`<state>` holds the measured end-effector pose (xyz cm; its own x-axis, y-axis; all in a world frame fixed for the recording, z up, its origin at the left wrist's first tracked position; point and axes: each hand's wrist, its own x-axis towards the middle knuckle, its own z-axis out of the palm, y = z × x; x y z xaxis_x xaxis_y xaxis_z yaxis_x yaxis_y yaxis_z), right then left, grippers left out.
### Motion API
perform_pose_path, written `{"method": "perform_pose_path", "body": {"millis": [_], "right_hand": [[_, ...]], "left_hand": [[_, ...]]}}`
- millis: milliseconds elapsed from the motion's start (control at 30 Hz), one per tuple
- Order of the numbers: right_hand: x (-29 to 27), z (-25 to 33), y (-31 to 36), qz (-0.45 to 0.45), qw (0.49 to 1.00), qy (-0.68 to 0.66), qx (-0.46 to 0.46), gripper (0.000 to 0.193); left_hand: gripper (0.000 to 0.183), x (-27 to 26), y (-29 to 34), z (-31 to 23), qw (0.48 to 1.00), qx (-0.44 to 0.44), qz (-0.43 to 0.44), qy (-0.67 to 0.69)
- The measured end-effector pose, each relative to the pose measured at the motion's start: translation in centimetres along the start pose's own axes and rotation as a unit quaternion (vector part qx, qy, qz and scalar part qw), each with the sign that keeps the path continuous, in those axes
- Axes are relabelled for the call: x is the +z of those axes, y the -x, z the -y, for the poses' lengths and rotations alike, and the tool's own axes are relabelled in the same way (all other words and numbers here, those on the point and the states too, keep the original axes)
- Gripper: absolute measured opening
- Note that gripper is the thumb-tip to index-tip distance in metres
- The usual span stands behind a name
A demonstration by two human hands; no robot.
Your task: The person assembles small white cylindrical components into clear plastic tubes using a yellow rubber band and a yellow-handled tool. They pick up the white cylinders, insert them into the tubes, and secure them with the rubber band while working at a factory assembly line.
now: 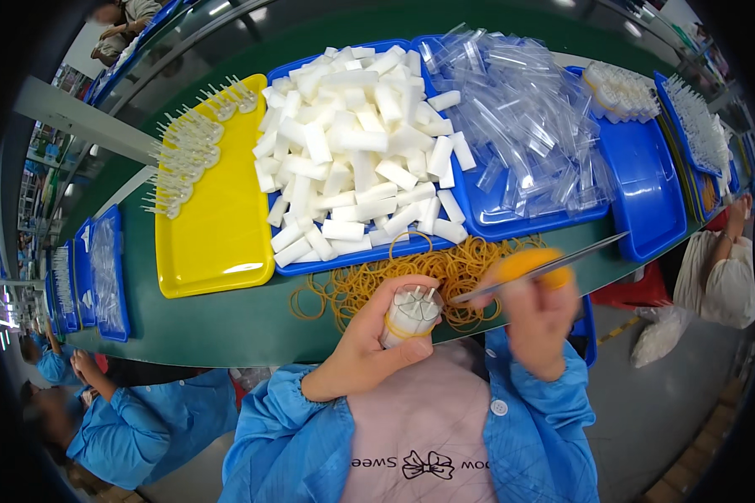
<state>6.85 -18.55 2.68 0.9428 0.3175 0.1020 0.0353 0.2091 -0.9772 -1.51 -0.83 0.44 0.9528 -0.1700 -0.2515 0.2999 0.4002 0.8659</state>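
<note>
Fingers of the left hand (363,344) are wrapped round a small white bundle (409,317), which is ringed by a rubber band (401,330) and topped by pale pins; by the blurred fingers of the right hand (538,323), a thin metal tool (600,246) is held clamped, its lower end pointed near the bundle; an orange patch (524,264) is shown at those fingertips, though what it is cannot be told.

Well off to the left of the left fingers, a blue tray (116,325) of clear pieces is seen, with a co-worker in a blue jacket (155,427) below it; ahead and left of the same fingers, a yellow tray (214,243) is laid on the green desk (201,323), with white pinned pieces (189,155) lined along its far left side; straight ahead, a second blue tray (356,258) is heaped with white blocks (352,142); just beyond both hands' fingers, amber bands (361,289) are strewn; ahead of the right fingers, a third blue tray (545,222) is filled with clear sleeves (520,117); farther right, a fourth blue tray (646,176) is set, white pieces (621,90) being gathered at its far end.
</note>
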Motion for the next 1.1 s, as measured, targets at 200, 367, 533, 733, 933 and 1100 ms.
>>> {"method": "perform_pose_path", "body": {"millis": [200,367,533,733,933,1100], "right_hand": [[-10.0,0.1,-1.4,-0.141,0.857,0.474,-0.142,0.014],[-16.7,-3.4,-0.3,-0.147,0.723,0.662,-0.134,0.019],[-15.2,-3.8,-0.1,-0.154,0.739,0.636,-0.158,0.026],[-4.1,1.2,1.7,0.111,0.940,0.306,-0.104,0.061],[0.3,1.1,1.2,0.203,0.909,0.331,-0.150,0.072],[0.6,0.8,1.9,0.203,0.881,0.387,-0.181,0.065]], "left_hand": [[0.064,-0.7,0.2,-1.1,0.999,-0.001,-0.005,0.033],[0.076,-1.0,0.3,-0.9,0.999,0.021,0.006,0.040],[0.083,-0.9,0.1,-1.0,0.979,-0.043,0.049,0.193],[0.073,-0.8,-0.4,-0.3,0.952,-0.102,0.086,0.275],[0.067,-0.4,-0.1,0.4,0.932,-0.142,0.132,0.304],[0.069,-0.5,0.0,1.6,0.975,-0.044,0.074,0.207]]}}
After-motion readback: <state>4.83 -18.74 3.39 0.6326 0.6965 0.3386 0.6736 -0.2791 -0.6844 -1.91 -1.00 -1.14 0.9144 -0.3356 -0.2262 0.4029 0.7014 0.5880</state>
